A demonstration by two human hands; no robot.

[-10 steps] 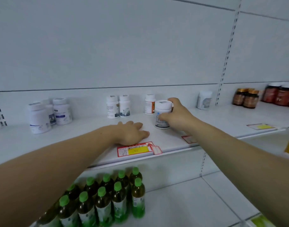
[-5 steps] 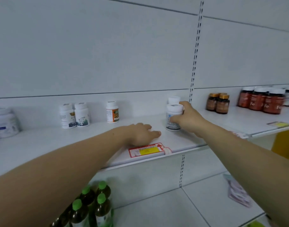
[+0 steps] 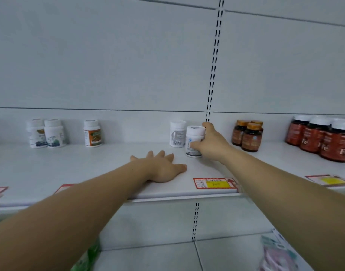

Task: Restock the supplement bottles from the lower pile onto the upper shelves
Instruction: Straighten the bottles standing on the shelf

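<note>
Right now your right hand [image 3: 210,145] is gripping a white supplement bottle [image 3: 194,140] at centre frame, fingers curled round its side, thumb up near the white cap. Bottle is standing upright on the white upper shelf [image 3: 89,173], base touching the surface. It's sitting just in front and right of a second white bottle with a barcode label [image 3: 177,136]; the two look to be touching or nearly so, can't tell which.

Your left hand [image 3: 161,166] is lying flat on the shelf, palm down, fingers spread, holding nothing, just left of the gripped bottle and apart from it.

A red-and-yellow price tag [image 3: 213,183] is lying on the shelf's front edge below your right wrist.

Along the back, left of frame: a pair of white bottles [image 3: 47,133] side by side, then a single white bottle with an orange label [image 3: 92,133]. Right of the slotted upright [image 3: 213,61]: three amber bottles with orange caps [image 3: 248,137], then dark red bottles with white caps [image 3: 322,138] at the right edge. Bottom of frame is blurring out.
</note>
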